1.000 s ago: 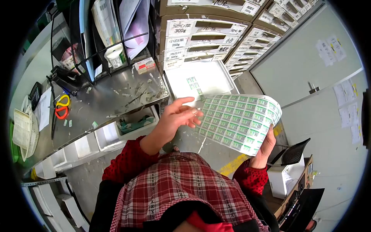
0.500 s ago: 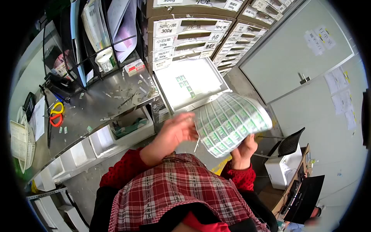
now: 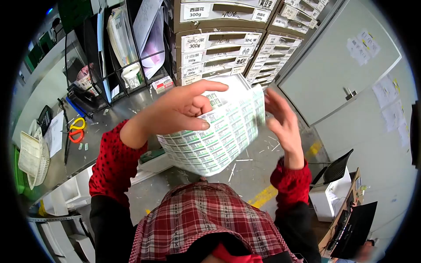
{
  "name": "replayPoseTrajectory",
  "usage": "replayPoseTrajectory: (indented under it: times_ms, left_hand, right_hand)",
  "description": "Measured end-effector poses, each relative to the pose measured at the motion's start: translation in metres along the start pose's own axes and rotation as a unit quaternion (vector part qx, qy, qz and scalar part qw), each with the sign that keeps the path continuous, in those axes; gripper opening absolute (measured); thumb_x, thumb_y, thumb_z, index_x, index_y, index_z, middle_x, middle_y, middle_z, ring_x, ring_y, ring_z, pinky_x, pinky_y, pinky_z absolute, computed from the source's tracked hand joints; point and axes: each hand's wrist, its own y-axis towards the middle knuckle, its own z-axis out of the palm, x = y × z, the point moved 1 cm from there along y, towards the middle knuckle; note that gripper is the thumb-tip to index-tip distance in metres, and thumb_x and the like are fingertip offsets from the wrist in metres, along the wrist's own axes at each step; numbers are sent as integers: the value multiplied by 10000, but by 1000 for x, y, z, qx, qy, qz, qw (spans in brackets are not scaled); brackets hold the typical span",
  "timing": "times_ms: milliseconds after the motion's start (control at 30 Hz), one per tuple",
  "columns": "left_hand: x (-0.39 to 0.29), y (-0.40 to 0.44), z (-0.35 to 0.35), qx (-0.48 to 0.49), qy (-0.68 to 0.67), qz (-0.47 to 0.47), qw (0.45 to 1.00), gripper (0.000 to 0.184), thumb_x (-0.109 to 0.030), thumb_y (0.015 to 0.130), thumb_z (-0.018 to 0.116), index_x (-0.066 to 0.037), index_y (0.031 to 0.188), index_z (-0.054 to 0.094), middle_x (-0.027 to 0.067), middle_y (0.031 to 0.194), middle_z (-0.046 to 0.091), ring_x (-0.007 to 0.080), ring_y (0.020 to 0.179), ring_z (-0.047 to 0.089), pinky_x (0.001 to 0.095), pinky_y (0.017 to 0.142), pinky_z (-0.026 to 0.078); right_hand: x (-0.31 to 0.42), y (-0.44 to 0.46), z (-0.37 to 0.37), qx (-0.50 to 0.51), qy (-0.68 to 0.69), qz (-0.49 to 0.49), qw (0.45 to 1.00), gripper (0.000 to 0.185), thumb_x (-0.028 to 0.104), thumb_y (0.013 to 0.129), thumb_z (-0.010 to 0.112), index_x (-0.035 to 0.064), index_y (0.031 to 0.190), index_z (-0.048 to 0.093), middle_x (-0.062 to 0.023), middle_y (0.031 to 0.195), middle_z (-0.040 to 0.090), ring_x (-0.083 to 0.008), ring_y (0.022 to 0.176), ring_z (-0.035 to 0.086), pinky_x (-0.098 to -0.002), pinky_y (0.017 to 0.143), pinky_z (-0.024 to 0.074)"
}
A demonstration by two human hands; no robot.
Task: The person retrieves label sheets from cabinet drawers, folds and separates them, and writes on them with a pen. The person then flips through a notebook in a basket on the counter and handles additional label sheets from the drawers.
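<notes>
Yellow-and-red scissors (image 3: 77,128) lie on a metal table (image 3: 105,133), near a white basket (image 3: 43,163) and a black calculator (image 3: 45,115).

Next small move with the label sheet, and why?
Probably bring the right hand in to grip the label sheet's right edge. That hand looks open, fingers spread close by that edge; contact is unclear. The left hand has its thumb over the upper edge, and the sheet bows, so a second grip would likely steady it.

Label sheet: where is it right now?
Mid-frame in the head view, the label sheet is curled between the left hand and the right hand, partly covering the white drawer.
</notes>
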Motion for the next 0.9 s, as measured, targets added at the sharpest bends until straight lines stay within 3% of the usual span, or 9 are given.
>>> replayPoseTrajectory:
  times_ms: [67, 100, 233, 333, 400, 500, 633, 800, 900]
  left_hand:
    - [-9, 3, 0, 28, 1, -5, 1000, 738, 105, 800, 617, -30, 1481, 365, 84, 941, 673, 125, 890, 643, 234, 795, 512]
    - [-14, 2, -2, 4, 50, -2, 999, 736, 88, 798, 628, -44, 1478, 380, 67, 914, 671, 111, 872, 637, 231, 778, 507]
    - [-1, -38, -32, -99, 96, -88, 987, 659, 16, 807, 656, -61, 1432, 462, 35, 884, 674, 87, 794, 617, 240, 725, 496]
    - [51, -93, -69, -161, -42, -91, 982, 525, -102, 864, 637, 5, 1365, 522, 52, 971, 684, 79, 790, 617, 232, 697, 489]
    - [76, -111, -58, -258, -177, -7, 950, 508, -190, 900, 592, 48, 1344, 528, 60, 1131, 669, 105, 962, 629, 221, 779, 482]
    - [74, -114, -33, -311, -217, 6, 925, 470, -120, 891, 586, 51, 1326, 540, 84, 1213, 647, 142, 1060, 610, 270, 862, 482]
    - [59, -115, -17, -393, -179, -4, 902, 333, 0, 905, 574, 62, 1231, 608, 63, 1098, 688, 125, 958, 637, 259, 832, 491]
    - [56, -121, -17, -408, -175, -14, 896, 250, -123, 949, 616, 34, 1131, 682, 42, 980, 710, 90, 827, 647, 227, 733, 508]
    - [56, -122, -19, -425, -168, -12, 889, 233, -164, 947, 617, 5, 1078, 711, 9, 854, 684, 40, 662, 554, 202, 571, 410]
  right_hand:
    - [12, 17, 17, 125, 41, 107, 986, 674, 183, 797, 809, -39, 1359, 509, -142, 1189, 671, -221, 1061, 636, -369, 945, 491]
    - [4, 20, 19, 150, 82, 158, 972, 482, 115, 802, 802, -30, 1228, 629, -119, 1081, 716, -181, 952, 670, -338, 862, 526]
    - [2, 18, 23, 34, 155, 104, 982, 199, -3, 843, 732, -14, 1042, 730, -105, 941, 750, -148, 796, 699, -308, 728, 567]
    - [-10, 22, 14, -15, 178, 109, 978, 183, 14, 853, 732, -22, 1033, 722, -100, 946, 747, -131, 793, 695, -290, 723, 563]
    - [-16, 26, 18, -39, 167, 101, 980, 181, 17, 858, 729, -28, 1034, 719, -95, 946, 744, -127, 791, 690, -285, 726, 557]
    - [-18, 31, 28, -58, 139, 87, 985, 177, 20, 867, 720, -36, 1034, 713, -85, 948, 740, -119, 786, 681, -273, 729, 544]
    - [-23, 40, 38, -72, 115, 81, 987, 166, 15, 867, 717, -35, 1025, 713, -79, 941, 738, -111, 778, 674, -261, 716, 533]
    - [-33, 50, 44, -66, 159, 75, 982, 139, -1, 864, 722, -21, 1002, 716, -86, 938, 740, -115, 770, 680, -265, 706, 535]
    - [-38, 56, 47, -62, 180, 80, 978, 142, 2, 867, 723, -24, 1006, 716, -89, 956, 739, -115, 784, 680, -267, 711, 534]
